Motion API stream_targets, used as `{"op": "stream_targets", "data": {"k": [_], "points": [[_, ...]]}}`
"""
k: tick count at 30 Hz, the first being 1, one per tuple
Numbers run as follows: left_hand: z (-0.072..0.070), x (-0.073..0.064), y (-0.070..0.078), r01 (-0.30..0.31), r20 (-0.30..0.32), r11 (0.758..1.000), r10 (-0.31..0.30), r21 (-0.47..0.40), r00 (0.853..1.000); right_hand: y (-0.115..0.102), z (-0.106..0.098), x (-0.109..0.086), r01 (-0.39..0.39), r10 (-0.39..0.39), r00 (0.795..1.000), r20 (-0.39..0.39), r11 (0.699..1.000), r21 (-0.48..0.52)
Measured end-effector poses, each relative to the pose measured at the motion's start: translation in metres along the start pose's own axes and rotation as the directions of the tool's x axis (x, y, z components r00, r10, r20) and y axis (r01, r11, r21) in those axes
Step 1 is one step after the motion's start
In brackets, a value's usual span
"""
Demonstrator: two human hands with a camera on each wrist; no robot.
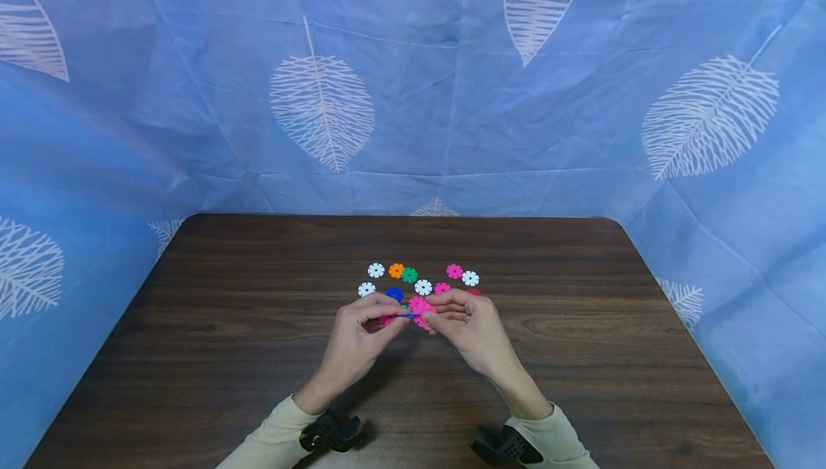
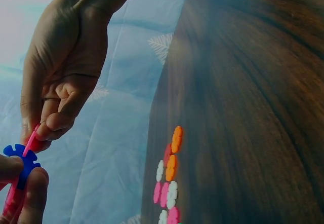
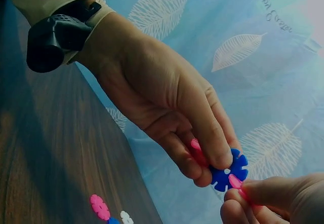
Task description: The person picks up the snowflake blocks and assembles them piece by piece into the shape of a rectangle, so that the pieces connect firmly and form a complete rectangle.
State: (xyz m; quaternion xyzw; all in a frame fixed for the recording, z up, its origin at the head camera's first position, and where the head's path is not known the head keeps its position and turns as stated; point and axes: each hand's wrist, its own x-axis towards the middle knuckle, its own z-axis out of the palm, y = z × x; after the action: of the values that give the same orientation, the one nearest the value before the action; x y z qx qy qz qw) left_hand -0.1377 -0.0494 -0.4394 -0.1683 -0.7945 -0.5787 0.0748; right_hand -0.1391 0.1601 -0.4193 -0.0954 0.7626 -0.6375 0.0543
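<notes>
My left hand (image 1: 361,333) pinches a blue notched interlocking disc (image 3: 220,178) between thumb and fingers. A pink disc (image 3: 199,152) shows by the left fingers, partly hidden. Opposite it, my right hand (image 1: 477,333) pinches a pink interlocking disc (image 3: 235,181) whose edge meets the blue one. In the left wrist view that pink disc (image 2: 32,139) stands at an angle across the blue disc (image 2: 21,159). Both hands are close together above the table. Fingers cover parts of the discs, so how deep the notches are engaged cannot be told.
Loose notched discs lie on the brown table (image 1: 258,354) beyond the hands, among them a white disc (image 1: 376,270), an orange disc (image 1: 396,270), a green disc (image 1: 409,275) and a pink disc (image 1: 454,271). A blue leaf-patterned cloth (image 1: 419,110) hangs behind the table.
</notes>
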Motion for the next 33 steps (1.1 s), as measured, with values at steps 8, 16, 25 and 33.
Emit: {"op": "stream_targets", "data": {"k": [8,16,25,33], "points": [[-0.003,0.0,0.002,-0.007,0.002,1.0,0.007,0.013,1.0,-0.001,-0.003,0.001,0.0,0.001,1.0,0.032,1.0,-0.012],[-0.003,0.0,0.001,-0.015,-0.001,1.0,0.015,0.0,1.0,-0.002,-0.005,0.0,-0.007,0.008,0.999,0.048,1.0,-0.014],[-0.004,0.0,0.003,-0.006,-0.019,1.0,0.005,-0.013,1.0,-0.005,-0.011,-0.002,0.002,-0.001,0.999,0.049,1.0,-0.021],[-0.007,0.001,0.002,-0.019,-0.041,1.0,0.018,-0.016,0.999,-0.005,-0.023,-0.001,0.05,-0.049,0.999,0.008,0.996,-0.079]]}}
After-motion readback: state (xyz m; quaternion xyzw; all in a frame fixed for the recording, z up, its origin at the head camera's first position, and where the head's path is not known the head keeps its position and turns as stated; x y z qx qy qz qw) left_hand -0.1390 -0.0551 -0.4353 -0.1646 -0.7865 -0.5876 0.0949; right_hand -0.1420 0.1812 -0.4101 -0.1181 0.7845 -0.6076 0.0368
